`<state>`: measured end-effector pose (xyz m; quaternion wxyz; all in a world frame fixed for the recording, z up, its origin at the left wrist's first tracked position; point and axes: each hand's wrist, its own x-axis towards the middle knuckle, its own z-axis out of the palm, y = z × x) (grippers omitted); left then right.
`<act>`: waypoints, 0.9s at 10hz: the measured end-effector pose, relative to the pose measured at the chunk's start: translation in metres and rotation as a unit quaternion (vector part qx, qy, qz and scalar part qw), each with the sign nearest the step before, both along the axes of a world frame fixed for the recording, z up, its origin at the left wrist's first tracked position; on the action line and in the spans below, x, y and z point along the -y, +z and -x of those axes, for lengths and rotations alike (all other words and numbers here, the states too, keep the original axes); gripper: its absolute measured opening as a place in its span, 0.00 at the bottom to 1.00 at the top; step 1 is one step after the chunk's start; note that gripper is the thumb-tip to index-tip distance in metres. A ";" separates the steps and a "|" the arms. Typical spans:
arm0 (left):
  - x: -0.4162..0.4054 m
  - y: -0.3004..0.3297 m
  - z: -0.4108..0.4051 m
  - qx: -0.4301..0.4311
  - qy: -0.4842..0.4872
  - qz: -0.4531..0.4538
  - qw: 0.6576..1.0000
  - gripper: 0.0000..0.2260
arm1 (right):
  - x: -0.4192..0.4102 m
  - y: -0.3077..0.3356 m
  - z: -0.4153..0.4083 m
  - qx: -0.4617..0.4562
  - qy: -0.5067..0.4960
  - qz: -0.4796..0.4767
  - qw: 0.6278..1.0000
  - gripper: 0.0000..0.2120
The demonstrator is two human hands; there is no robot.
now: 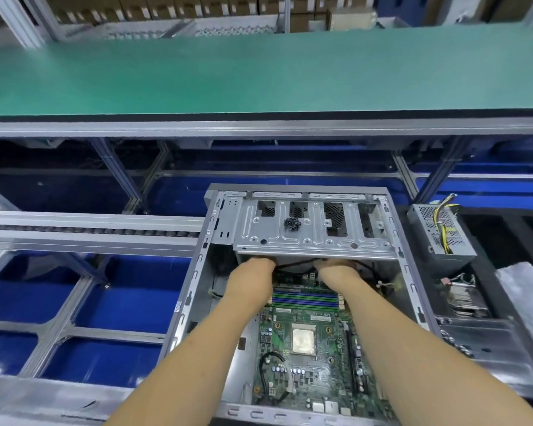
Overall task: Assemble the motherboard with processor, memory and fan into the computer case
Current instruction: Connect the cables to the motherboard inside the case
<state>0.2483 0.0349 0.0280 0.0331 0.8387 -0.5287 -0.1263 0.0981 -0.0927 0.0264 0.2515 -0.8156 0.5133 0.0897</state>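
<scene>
Reaching both hands (296, 269) under drive cage (313, 229); motherboard (305, 348) print blurred.

Open grey sheet-metal computer case (197, 272): bare steel, dull satin. Stamped galvanised metal drive cage (314, 238): smooth, faintly shiny, perforated mesh behind cut-outs. Green fibreglass-look motherboard (308, 358): glossy lacquer; square processor (303, 341) with pale brushed-metal lid. Green bench mat (259, 72): matt, finely textured. Perforated grey metal power supply box (440, 232): matt.
</scene>
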 end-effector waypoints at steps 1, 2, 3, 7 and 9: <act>-0.006 0.011 -0.007 -0.027 0.007 -0.022 0.999 0.07 | -0.023 0.010 0.001 -0.020 0.001 -0.100 0.995 0.24; -0.016 0.014 -0.015 -0.054 -0.037 -0.057 0.996 0.15 | -0.038 0.013 0.004 0.046 -0.004 -0.052 0.998 0.20; -0.031 0.012 -0.015 -0.079 -0.085 -0.129 0.985 0.28 | -0.054 0.021 -0.001 0.088 -0.002 -0.004 0.996 0.12; -0.069 0.006 -0.003 -0.047 -0.065 -0.238 0.968 0.09 | -0.090 0.022 -0.006 0.066 0.048 -0.049 0.995 0.09; -0.067 0.005 -0.001 -0.073 -0.064 -0.232 0.968 0.08 | -0.096 0.014 -0.011 0.191 -0.026 -0.032 0.981 0.08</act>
